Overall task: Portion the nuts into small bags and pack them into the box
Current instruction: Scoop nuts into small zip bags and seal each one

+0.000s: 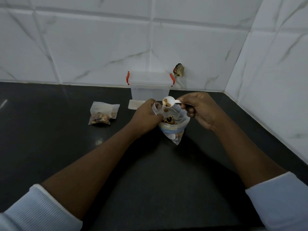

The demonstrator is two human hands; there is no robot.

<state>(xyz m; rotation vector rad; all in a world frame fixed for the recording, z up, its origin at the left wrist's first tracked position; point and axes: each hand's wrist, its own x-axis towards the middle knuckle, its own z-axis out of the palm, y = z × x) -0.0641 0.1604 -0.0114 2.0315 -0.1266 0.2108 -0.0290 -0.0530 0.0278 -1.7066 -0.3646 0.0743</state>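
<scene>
My right hand (199,111) grips the handle of a white plastic scoop (168,101) that is tilted, with a few nuts in its bowl and one nut dropping below it. My left hand (146,115) pinches the rim of a small clear bag (156,108) held open just under the scoop. Below both hands stands the large open bag of nuts (174,129), with dark and tan nuts showing inside. A filled small bag (103,115) lies on the counter to the left. The clear plastic box (150,86) with red latches stands shut against the wall.
Flat empty small bags (134,104) lie in front of the box. The black counter (150,172) meets white tiled walls behind and on the right. A brownish mark or hole (179,70) is on the wall right of the box.
</scene>
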